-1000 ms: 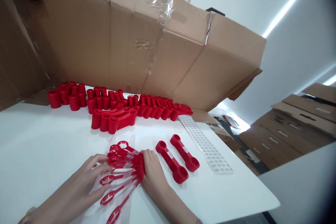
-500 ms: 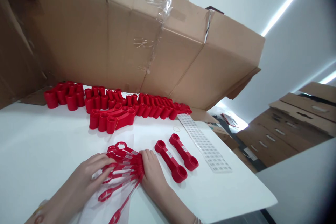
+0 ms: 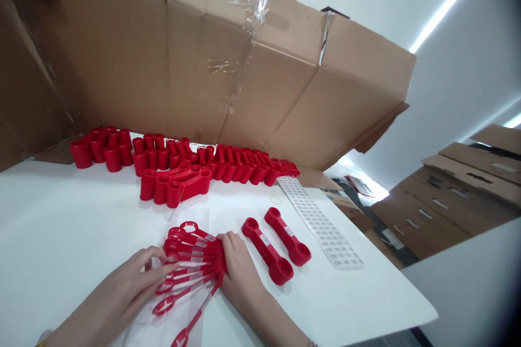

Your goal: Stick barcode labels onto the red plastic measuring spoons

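My right hand (image 3: pixel 240 265) is closed round one end of a bunch of flat red plastic strips (image 3: pixel 189 271). They fan out to the left, with ring-shaped or crossed ends and small pale labels. At the fan's far ends, my left hand (image 3: pixel 130 284) has thumb and fingers closing on the strips near the middle; the exact contact is partly hidden. Beneath the fan lies a translucent sheet (image 3: pixel 140 331). To the right of my right hand rest two red dumbbell-shaped plastic pieces (image 3: pixel 266 252) (image 3: pixel 287 236), each with a label.
Rows of red plastic pieces (image 3: pixel 244 165) line the back of the white table (image 3: pixel 81 217). A nearer red bundle (image 3: pixel 175 184) has a band round it. A label sheet (image 3: pixel 321 222) lies at right. Large cardboard (image 3: pixel 203 76) stands behind; boxes (image 3: pixel 439 200) are stacked beyond.
My left fingers have shifted slightly left along the fan, and its strips show more clearly. My right hand keeps its grip. The view has shifted a little.
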A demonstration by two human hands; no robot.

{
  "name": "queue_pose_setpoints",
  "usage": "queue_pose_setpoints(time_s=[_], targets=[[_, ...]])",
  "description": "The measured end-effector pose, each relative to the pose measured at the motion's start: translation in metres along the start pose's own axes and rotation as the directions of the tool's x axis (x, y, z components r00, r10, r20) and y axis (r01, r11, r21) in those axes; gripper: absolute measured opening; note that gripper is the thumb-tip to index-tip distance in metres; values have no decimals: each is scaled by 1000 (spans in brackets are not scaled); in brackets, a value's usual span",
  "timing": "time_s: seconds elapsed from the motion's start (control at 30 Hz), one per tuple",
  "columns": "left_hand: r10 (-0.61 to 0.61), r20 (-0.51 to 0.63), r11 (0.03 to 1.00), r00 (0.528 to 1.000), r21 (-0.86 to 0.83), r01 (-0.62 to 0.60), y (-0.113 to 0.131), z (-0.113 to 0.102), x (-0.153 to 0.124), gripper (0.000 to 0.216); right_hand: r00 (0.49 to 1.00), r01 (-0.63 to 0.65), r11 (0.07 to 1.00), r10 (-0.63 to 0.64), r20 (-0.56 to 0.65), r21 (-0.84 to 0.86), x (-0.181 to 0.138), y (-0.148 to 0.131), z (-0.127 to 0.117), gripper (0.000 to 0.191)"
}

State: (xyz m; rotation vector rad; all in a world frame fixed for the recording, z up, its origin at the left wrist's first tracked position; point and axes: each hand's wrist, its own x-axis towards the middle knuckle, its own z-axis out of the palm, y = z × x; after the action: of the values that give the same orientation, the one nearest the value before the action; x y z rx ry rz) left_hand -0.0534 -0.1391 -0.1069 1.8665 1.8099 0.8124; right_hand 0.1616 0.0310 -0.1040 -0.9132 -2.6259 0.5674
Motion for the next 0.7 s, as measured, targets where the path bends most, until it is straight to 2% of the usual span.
queue_pose_setpoints(time_s=[0.07, 0.13, 0.2, 0.23, 0.33, 0.5, 0.7], targets=[[8, -36, 999, 999, 51, -6, 2, -2, 0, 37, 1000, 7, 1000, -7, -3, 31, -1, -1, -2, 21], [-11, -145, 999, 989, 49, 19, 2, -3, 0, 40, 1000, 12, 999, -12, 0, 43, -2, -1, -4, 24], [-89, -251, 996, 964, -9, 90, -1, -2, 4, 45, 1000, 16, 999, -16, 9, 28, -2, -2, -4, 24], [-136, -266, 991, 954, -54, 126, -2, -2, 8, 47, 1000, 18, 1000, -18, 15, 14, -1, -2, -4, 23], [-187, -197, 975, 962, -154, 158, -7, -5, 26, 46, 1000, 14, 1000, -14, 15, -20, -1, -1, -1, 20], [-103, -132, 981, 986, -179, 79, -5, -17, 49, 37, 1000, 21, 999, -21, -8, -24, -2, -1, 2, 20], [-67, -98, 980, 993, -195, 47, -5, -26, 56, 37, 999, 27, 1000, -27, -46, -5, -2, 1, 3, 19]])
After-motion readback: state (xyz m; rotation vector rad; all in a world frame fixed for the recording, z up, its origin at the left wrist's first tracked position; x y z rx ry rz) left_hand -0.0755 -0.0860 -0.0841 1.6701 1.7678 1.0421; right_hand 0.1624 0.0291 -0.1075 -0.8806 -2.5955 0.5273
